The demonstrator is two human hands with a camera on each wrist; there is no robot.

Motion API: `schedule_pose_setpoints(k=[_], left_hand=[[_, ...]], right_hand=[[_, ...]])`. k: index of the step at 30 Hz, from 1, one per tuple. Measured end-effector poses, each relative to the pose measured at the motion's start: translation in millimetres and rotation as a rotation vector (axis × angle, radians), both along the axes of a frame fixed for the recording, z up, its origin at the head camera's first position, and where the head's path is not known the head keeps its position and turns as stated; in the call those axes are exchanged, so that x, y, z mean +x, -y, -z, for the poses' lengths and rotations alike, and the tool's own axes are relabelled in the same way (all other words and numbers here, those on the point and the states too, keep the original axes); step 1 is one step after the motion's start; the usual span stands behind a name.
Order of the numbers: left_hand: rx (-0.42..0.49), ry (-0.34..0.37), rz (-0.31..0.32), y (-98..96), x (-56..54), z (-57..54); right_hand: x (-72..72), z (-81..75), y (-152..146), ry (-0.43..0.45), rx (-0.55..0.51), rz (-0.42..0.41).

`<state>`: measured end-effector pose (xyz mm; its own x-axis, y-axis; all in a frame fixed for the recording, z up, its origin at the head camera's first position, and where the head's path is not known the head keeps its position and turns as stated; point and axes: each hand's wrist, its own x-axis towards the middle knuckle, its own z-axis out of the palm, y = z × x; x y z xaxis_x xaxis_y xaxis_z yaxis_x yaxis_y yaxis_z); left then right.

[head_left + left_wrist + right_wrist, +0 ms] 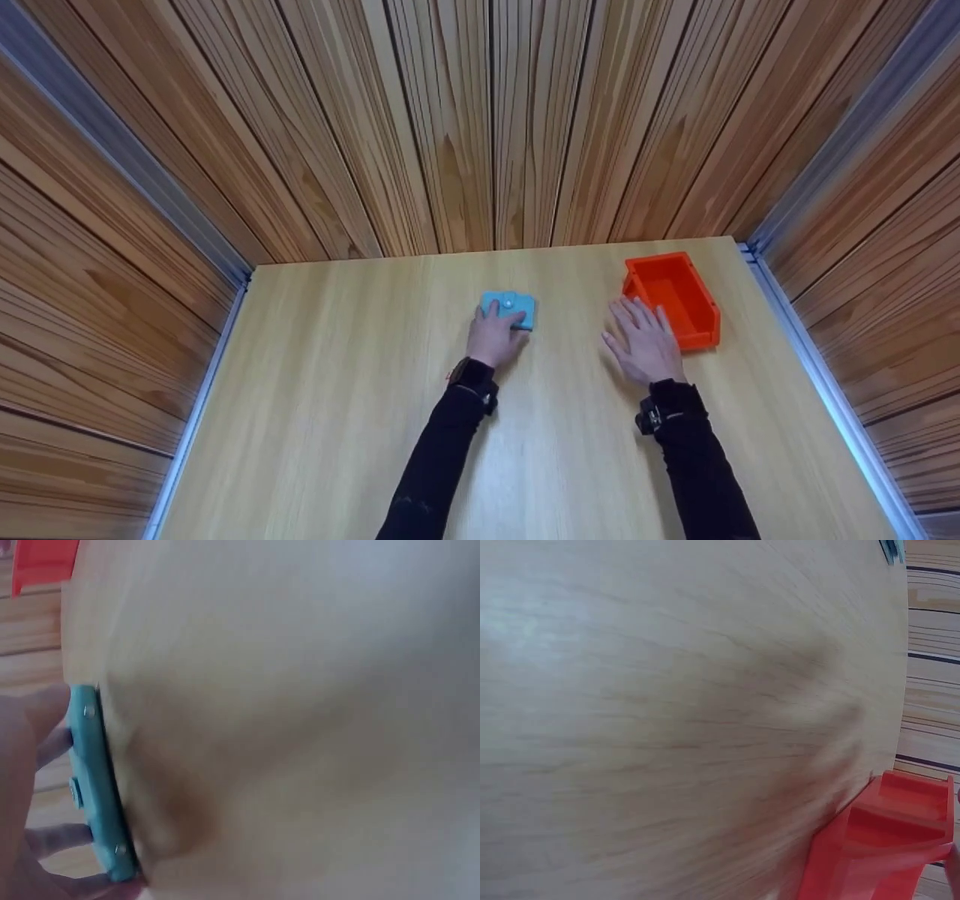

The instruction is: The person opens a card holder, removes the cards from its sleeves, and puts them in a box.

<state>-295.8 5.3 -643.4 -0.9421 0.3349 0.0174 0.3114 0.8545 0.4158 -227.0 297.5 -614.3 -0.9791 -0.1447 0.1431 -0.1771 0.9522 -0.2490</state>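
A small teal wallet (525,304) with a round snap lies flat near the middle of the wooden table. My left hand (496,339) grips it from the near side, thumb and fingers spread across it. The left wrist view shows the edge of the wallet (97,780), with fingers at both its ends and a silver rivet near each end. To the right, my right hand (646,346) has its fingers extended beside an orange-red plastic bin (703,304), overlapping the bin's left wall in the head view. Most of this hand is outside the right wrist view.
The light wooden tabletop (337,390) reaches back to a wood-plank wall (450,150). Plank walls with metal rails (817,382) stand on both sides. The bin is at the back right of the table, its open top facing up.
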Motion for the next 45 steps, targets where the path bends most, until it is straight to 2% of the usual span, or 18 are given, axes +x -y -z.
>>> schedule_pose_setpoints(k=[4,6,10,13,15,18,22,27,30,37,41,45], left_hand=[[0.004,-0.045,0.025,-9.7,1.9,4.6],[0.016,-0.044,0.046,-12.2,2.6,7.8],[0.024,-0.082,0.119,-15.2,3.6,13.3],[0.022,-0.102,0.202,-12.4,4.1,13.7],[0.029,-0.078,0.265,-8.4,4.5,12.6],[0.062,0.006,0.319,1.3,5.6,11.8],[0.104,0.125,0.329,12.5,10.6,10.7],[0.178,0.218,0.33,19.5,16.2,9.8],[0.209,0.253,0.321,22.2,17.9,8.9],[0.228,0.274,0.308,24.8,18.5,11.3],[0.245,0.272,0.314,26.3,18.3,12.9],[0.263,0.245,0.333,26.9,16.9,14.6]], right_hand=[[-1.9,0.8,5.7,-0.076,0.054,-0.022],[-2.3,1.9,9.1,-0.09,0.054,-0.04],[-2.7,5.9,16.1,-0.074,0.061,-0.089],[-4.2,10.3,23.2,-0.033,0.061,-0.116],[-5.1,13.2,27.8,0.007,0.063,-0.125],[-6.3,17.8,37.4,0.074,0.051,-0.126],[-7.2,21.4,50.6,0.107,0.019,-0.118],[-8.7,21.4,67.4,0.145,0.003,-0.093],[-10.9,22.9,80.2,0.173,-0.009,-0.069],[-13.5,29.6,107.3,0.194,-0.011,-0.053],[-13.7,33.4,118.2,0.116,0.042,-0.041],[-14.5,38.7,126.4,-0.066,0.123,-0.066]])
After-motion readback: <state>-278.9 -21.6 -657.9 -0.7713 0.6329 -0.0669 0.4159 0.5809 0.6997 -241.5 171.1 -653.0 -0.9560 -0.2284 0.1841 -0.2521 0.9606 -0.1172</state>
